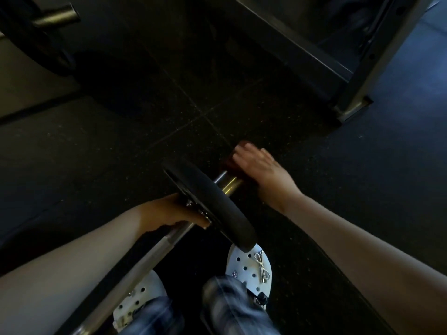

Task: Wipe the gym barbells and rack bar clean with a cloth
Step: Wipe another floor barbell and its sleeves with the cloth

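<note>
One smooth round steel barbell (154, 252) slants from the bottom left toward the middle, passing over the person's feet. It carries a thick matte black round weight plate (215, 204). Past the plate juts the shiny, brass-tinted sleeve end (228, 183). There the right hand (261, 170) curls over a dark reddish cloth (229, 163) (mostly covered, its fingers blurred). The left hand (174, 211) grips the shaft right beside the plate, fingertips hidden behind it. Below are white perforated clogs (249, 264) on speckled black rubber floor tiles (121, 153). A second barbell end (58, 16) is cut off at top left, and a grey square-tube rack frame (358, 76) stands top right.
</note>
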